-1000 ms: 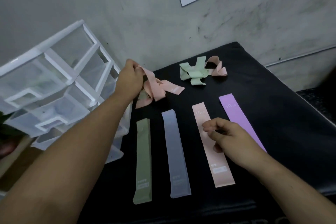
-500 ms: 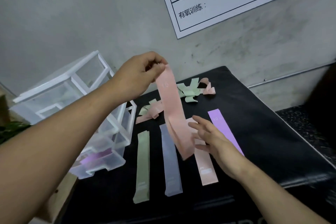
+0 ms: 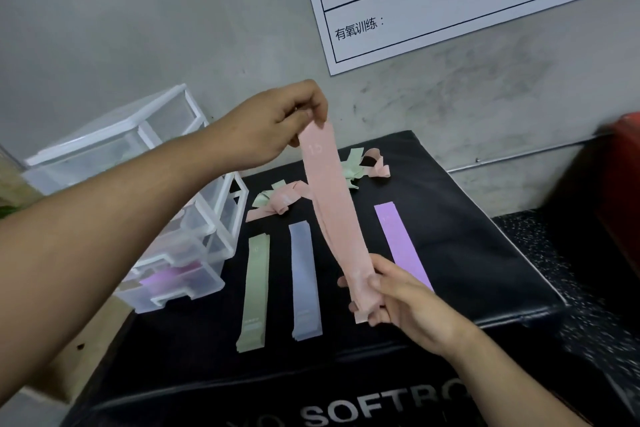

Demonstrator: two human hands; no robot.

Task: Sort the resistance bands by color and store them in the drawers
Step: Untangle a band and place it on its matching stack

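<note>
- Pink band (image 3: 332, 215) hung stretched above the black mat (image 3: 467, 253), between my hands.
- My left hand (image 3: 273, 125) pinched its top end.
- My right hand (image 3: 405, 302) gripped its bottom end, fingers curled round it.
- Green band (image 3: 254, 291), grey-blue band (image 3: 304, 282) and purple band (image 3: 403, 246) lay flat beneath.

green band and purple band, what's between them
Head view: the blue-grey band lies flat between the green band and purple band; the pink band, held by left hand and right hand, also spans that gap.

Pink band (image 3: 330, 215) taut, upright; green band (image 3: 255, 291), blue band (image 3: 304, 281), purple band (image 3: 401, 246) flat, parallel; drawers (image 3: 207, 243) left
</note>
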